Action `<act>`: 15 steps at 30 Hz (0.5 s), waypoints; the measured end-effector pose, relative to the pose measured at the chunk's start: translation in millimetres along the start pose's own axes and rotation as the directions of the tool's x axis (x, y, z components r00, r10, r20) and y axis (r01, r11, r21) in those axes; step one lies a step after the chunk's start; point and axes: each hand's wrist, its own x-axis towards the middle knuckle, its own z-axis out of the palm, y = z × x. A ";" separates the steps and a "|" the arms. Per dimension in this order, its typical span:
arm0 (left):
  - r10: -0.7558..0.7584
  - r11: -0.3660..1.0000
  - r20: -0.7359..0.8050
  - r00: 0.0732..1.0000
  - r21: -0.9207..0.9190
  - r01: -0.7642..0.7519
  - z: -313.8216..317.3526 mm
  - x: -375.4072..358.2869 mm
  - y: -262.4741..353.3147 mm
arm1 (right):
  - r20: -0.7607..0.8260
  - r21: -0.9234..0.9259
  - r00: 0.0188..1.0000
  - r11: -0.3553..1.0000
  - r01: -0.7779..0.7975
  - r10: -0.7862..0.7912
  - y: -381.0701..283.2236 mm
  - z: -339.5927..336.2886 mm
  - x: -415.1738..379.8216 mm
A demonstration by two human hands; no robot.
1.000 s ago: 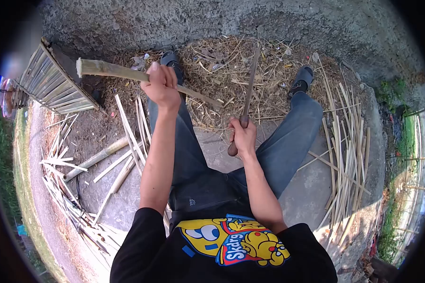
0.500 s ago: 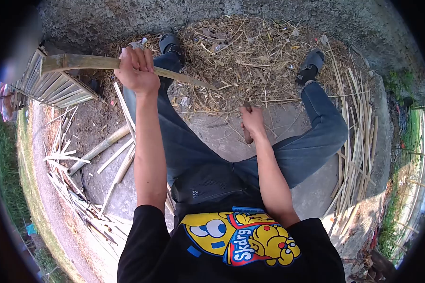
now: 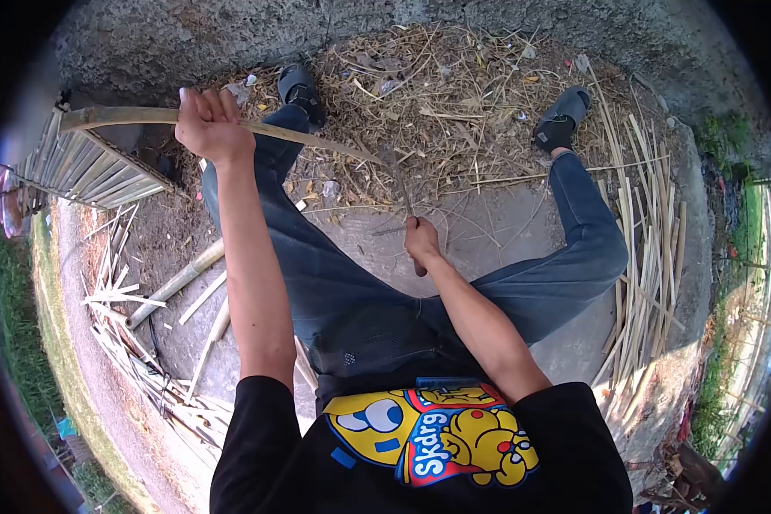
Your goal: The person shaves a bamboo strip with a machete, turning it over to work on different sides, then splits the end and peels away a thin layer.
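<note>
My left hand [image 3: 217,127] is closed around a long, slightly curved bamboo strip [image 3: 128,115], held up over my left leg. The strip runs from the far left to a thin end near the middle. My right hand [image 3: 421,239] grips the dark handle of a knife [image 3: 400,182] low between my knees. Its narrow blade points up and away from me, and its upper part overlaps the thin end of the strip in this view.
Split bamboo strips [image 3: 651,274] lie piled at the right, with more strips [image 3: 128,300] and a bamboo pole [image 3: 176,283] at the left. Dry shavings [image 3: 454,111] cover the ground ahead, before a rough wall [image 3: 360,21]. A slatted bamboo panel [image 3: 94,167] stands at the left.
My left hand has moved left, drawing the bamboo strip with it. My right hand has shifted left and slightly toward me, and the knife blade now shows beside the strip's thin end.
</note>
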 end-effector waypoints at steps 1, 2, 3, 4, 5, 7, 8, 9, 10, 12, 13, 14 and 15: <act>-0.018 0.999 -0.004 1.000 -0.027 0.018 -6.0 0.3 0.4 | -0.099 0.020 0.991 0.996 0.087 -0.085 0.3 2.4 -1.6; -0.026 1.000 -0.015 1.000 -0.017 0.026 -7.2 0.2 3.1 | -0.096 0.021 0.992 0.996 0.087 -0.084 -1.5 2.4 -0.8; -0.023 1.000 -0.016 1.000 -0.014 0.023 -7.9 -1.7 5.4 | -0.131 0.075 0.984 0.988 0.134 -0.124 -3.8 -0.5 1.7; -0.036 0.997 -0.019 0.999 -0.067 0.034 -7.5 -4.0 7.1 | -0.169 0.127 0.971 0.974 0.189 -0.167 -8.6 -3.4 6.0; -0.047 0.992 -0.022 0.999 -0.120 0.044 -6.2 -6.3 9.4 | -0.168 0.129 0.970 0.971 0.199 -0.176 -27.8 -16.8 -2.3; -0.036 0.988 0.025 0.999 -0.147 0.039 -3.4 -13.9 11.9 | 0.023 0.394 0.999 0.919 0.022 -0.034 -75.7 -55.1 -36.6; -0.026 0.987 0.070 0.997 -0.158 0.037 3.4 -19.7 12.0 | -0.025 0.427 0.990 0.894 0.136 -0.139 -75.5 -55.8 -38.8; -0.018 0.985 0.113 0.993 -0.169 0.037 10.5 -24.9 9.9 | -0.026 0.425 0.990 0.894 0.138 -0.141 -86.7 -61.6 -48.1; 0.008 0.984 0.137 0.991 -0.178 0.016 17.8 -27.3 5.0 | -0.050 0.474 0.970 0.849 0.233 -0.238 -96.9 -68.2 -57.9; 0.029 0.990 0.166 0.986 -0.139 -0.006 35.4 -31.1 -0.9 | -0.078 0.514 0.941 0.796 0.320 -0.328 -124.8 -84.9 -76.3; 0.025 0.996 0.173 0.985 -0.091 -0.009 46.3 -32.0 0.1 | -0.009 0.589 0.942 0.760 0.275 -0.335 -137.0 -92.2 -83.7; 0.021 0.996 0.173 0.985 -0.092 -0.005 55.5 -33.5 -2.0 | 0.058 0.659 0.937 0.718 0.224 -0.346 -148.9 -100.7 -91.5; 0.042 0.996 0.178 0.983 -0.083 -0.028 65.1 -33.3 -5.0 | 0.055 0.659 0.937 0.717 0.226 -0.346 -161.9 -110.9 -98.6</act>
